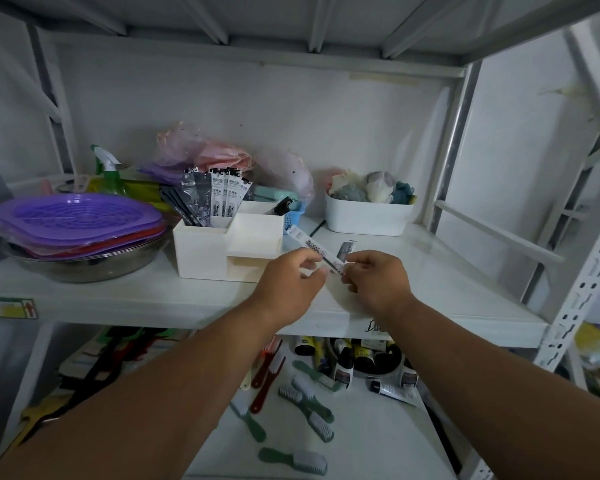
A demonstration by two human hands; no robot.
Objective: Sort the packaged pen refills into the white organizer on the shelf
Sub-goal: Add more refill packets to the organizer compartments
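Thin packaged refill [314,249] pinched between both hands [293,278] [374,277], held just above the shelf [430,271], right of the white organizer [201,254]. Probably feather-light, slick, bendy film; best gripped at the lower end, slid upright among the standing packs [212,195].

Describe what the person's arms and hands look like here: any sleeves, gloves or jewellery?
Both arms are bare from the bottom of the frame up to the wrists, with no sleeves in view. The left hand and right hand wear no gloves. No rings, watch or bracelets show on the visible sides, and no markings stand out.
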